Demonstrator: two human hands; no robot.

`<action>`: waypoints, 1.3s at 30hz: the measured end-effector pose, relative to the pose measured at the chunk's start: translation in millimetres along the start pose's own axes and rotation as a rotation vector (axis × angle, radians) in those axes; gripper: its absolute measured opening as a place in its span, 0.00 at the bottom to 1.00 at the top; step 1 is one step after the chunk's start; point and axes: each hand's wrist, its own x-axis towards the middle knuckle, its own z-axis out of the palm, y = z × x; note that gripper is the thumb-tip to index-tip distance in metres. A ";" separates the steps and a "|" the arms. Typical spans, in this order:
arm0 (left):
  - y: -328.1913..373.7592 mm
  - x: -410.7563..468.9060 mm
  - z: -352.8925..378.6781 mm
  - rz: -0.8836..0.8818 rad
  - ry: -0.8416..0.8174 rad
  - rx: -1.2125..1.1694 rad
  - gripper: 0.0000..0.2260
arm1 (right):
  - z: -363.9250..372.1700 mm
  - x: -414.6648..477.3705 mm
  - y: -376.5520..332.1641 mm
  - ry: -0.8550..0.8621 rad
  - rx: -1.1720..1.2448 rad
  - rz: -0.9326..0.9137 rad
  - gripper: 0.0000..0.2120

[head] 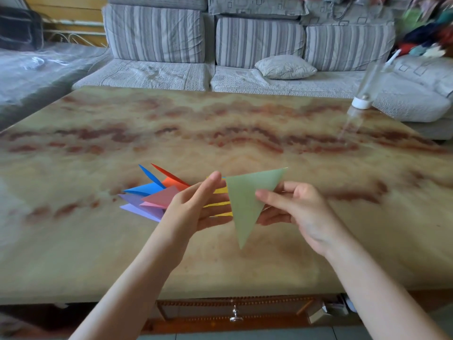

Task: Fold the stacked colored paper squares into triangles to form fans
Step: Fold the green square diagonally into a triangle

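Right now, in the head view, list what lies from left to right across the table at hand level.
Fan of folded coloured paper triangles → left hand → green paper triangle → right hand, which pinches that triangle → clear bottle with a white cap, farther back near the table's far right corner.
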 end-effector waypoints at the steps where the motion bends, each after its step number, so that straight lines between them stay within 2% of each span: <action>1: 0.3 -1.2 0.2 0.002 -0.018 0.023 0.20 | 1.5 0.0 1.6 -0.017 -0.036 -0.007 0.09; 7: -6.1 -0.1 -0.5 0.026 -0.013 0.092 0.11 | 10.3 -1.5 7.2 -0.049 -0.162 -0.106 0.07; 13: -8.3 3.5 -6.5 0.075 0.031 -0.052 0.10 | 8.3 -2.0 6.3 -0.023 -0.145 -0.254 0.07; 18: -7.6 3.7 -7.1 0.059 -0.016 -0.162 0.10 | 9.8 -3.3 10.8 -0.143 -0.283 -0.293 0.16; 22: -9.6 2.2 -4.9 0.023 -0.057 -0.211 0.13 | 11.6 -1.1 9.9 -0.111 -0.161 -0.278 0.04; 26: -9.8 -0.1 -3.1 -0.005 -0.115 -0.238 0.15 | 11.4 1.5 10.1 0.001 -0.032 -0.260 0.07; 31: -9.5 -4.0 -0.7 -0.030 -0.220 -0.153 0.14 | 12.9 3.3 10.9 0.129 0.065 -0.251 0.08; 35: -7.2 -4.1 2.0 -0.008 -0.181 -0.045 0.15 | 13.4 3.3 9.4 0.155 0.093 -0.251 0.06; 39: -6.0 -3.0 4.1 0.091 -0.037 0.000 0.16 | 12.3 1.5 7.2 0.121 0.063 -0.253 0.04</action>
